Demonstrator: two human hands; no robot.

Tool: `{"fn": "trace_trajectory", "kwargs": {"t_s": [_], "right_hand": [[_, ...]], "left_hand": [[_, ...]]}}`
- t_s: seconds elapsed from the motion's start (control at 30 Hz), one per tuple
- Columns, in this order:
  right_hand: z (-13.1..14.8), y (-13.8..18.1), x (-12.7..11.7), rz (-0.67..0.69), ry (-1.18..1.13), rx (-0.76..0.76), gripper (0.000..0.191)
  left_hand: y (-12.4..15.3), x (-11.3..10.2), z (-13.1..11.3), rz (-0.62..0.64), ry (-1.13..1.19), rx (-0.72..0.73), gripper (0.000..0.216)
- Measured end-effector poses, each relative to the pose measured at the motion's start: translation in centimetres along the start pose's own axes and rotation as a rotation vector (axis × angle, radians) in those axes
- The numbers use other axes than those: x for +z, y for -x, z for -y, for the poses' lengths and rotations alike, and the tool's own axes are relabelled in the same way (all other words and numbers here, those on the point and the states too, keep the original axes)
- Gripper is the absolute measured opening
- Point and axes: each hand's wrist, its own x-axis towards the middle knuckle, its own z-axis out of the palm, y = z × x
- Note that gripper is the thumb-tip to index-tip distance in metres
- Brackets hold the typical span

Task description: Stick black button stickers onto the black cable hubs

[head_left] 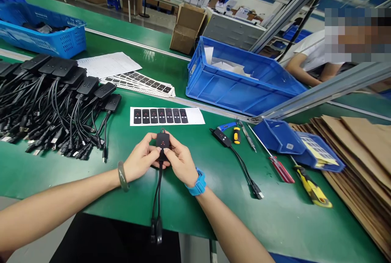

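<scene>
Between my two hands is a small black control box [163, 141] with red marks on its face and two cables hanging down over the table edge. My left hand [143, 155] grips its left side, thumb on the front. From the right, my right hand [181, 159] holds it too, thumb pressed near the lower face. Just beyond lies a white label sheet [195, 116] bearing a row of several black stickers. A similar black box with cables [222, 137] rests to the right. On the left, many black boxes with cables [61, 104] are heaped together.
Right of my hands lie a yellow-black screwdriver [236, 135], a red-handled screwdriver [281, 169] and a yellow utility knife [313, 187]. Blue bins [232, 91] and a blue basket [71, 38] stand behind. Brown cardboard sheets [360, 173] line the right edge. A person [305, 57] sits across.
</scene>
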Motion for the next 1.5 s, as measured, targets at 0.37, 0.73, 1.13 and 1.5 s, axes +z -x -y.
{"fn": "trace_trajectory", "kwargs": {"t_s": [0.37,0.73,1.13,1.5], "right_hand": [[0.1,0.3,-1.0,0.032,0.718,-0.075,0.066],[-0.9,-0.7,-10.6,-0.042,1.363,0.270,0.050],[-2.2,-10.7,-10.0,-0.176,1.023,0.008,0.029],[-3.1,-10.7,-12.6,-0.339,0.754,-0.102,0.038]], "left_hand": [[-0.2,-1.3,-1.0,0.016,-0.172,0.035,0.052],[-3.9,-6.1,1.0,-0.110,-1.563,0.445,0.058],[-5.1,-6.7,1.5,-0.143,-1.540,0.527,0.054],[-5.1,-5.9,0.5,-0.143,-1.562,0.456,0.053]]}}
